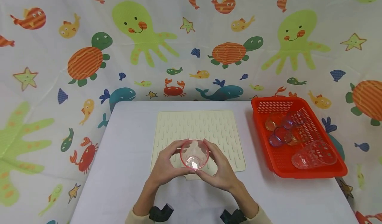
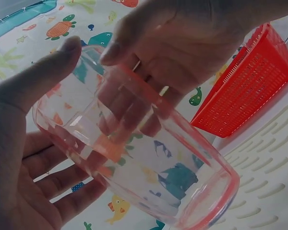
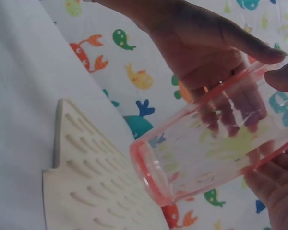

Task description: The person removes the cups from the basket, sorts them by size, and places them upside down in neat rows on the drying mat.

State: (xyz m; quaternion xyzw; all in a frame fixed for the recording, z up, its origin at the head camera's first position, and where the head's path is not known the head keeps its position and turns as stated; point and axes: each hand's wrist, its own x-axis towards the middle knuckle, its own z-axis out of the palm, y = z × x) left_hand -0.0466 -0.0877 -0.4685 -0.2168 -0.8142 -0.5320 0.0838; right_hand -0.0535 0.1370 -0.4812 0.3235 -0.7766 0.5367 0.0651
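A clear tumbler with a pink tint (image 1: 194, 154) is held between both hands over the near part of a cream drying mat (image 1: 194, 126). From the left, the left hand (image 1: 166, 166) grips it with its thumb near the rim and its fingers around the side. Mirroring that, the right hand (image 1: 221, 167) grips the opposite side. The thumbs come close together at the rim's near edge. In the right wrist view the tumbler's thick base (image 3: 153, 175) appears raised off the mat, and nothing is visible inside the tumbler.
At the right of the white table (image 1: 125, 144) stands a red plastic basket (image 1: 270, 161). Inside lie a clear tumbler (image 1: 313, 155) on its side and several small coloured transparent pieces (image 1: 282, 136). A sea-animal patterned cloth (image 1: 185, 48) hangs behind the table.
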